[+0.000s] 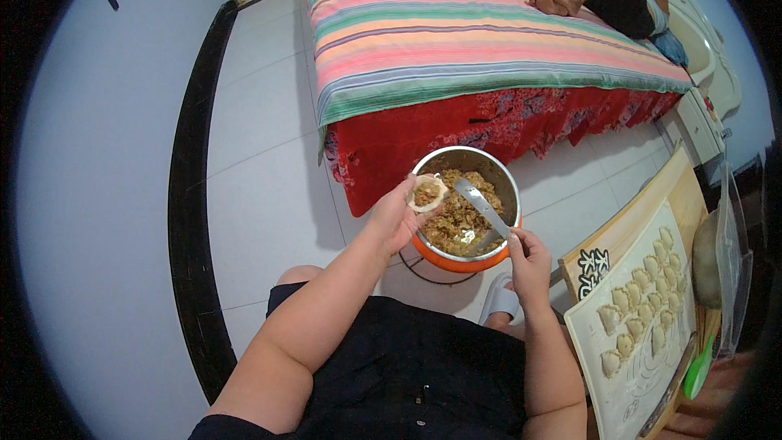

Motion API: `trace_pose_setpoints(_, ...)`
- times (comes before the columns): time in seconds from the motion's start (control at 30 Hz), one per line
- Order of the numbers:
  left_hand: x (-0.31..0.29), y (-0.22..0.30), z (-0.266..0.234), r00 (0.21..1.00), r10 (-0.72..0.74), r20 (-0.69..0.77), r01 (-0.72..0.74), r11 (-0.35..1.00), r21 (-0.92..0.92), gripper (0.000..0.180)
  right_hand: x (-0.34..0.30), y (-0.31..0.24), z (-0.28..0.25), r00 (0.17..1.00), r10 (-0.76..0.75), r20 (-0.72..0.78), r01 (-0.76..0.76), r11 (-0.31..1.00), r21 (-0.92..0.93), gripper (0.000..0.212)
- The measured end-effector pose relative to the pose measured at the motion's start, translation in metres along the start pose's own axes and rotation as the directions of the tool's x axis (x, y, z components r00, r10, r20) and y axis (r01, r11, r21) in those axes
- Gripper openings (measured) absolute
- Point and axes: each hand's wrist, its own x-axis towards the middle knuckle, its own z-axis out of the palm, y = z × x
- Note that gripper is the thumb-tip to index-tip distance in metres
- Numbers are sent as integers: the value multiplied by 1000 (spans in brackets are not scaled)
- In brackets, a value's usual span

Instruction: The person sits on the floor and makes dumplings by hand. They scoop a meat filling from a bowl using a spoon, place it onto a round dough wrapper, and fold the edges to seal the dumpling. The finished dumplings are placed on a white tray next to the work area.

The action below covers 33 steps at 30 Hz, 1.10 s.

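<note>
The left hand (397, 217) cups a round dough wrapper (441, 193) bearing filling (426, 192); the right hand (530, 264) pinches a flat spatula (482, 207), its exact finger placement unclear.

Left hand (397, 216) holding filled wrapper (427, 194), right hand (529, 265) with metal spatula (481, 206), bowl (498, 169) of filling (446, 224)

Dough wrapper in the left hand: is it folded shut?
No, the dough wrapper lies open in the left hand, with brownish filling showing inside its pale rim.
</note>
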Motion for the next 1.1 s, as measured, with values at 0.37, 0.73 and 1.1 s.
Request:
trace_pose_setpoints(0.37,-3,1,8,999,15,52,-12,999,-52,42,4,21,11,983,140,117,-44,804,-593,19)
trace_pose_setpoints(0.73,-29,-22,38,935,-67,349,117,986,-123,58,-12,-25,20,612,-771,176,723,456,-519,34)
trace_pose_setpoints(1.1,-41,-34,46,910,-189,370,213,977,-25,53,-8,-30,10,507,-837,208,755,315,-575,30)
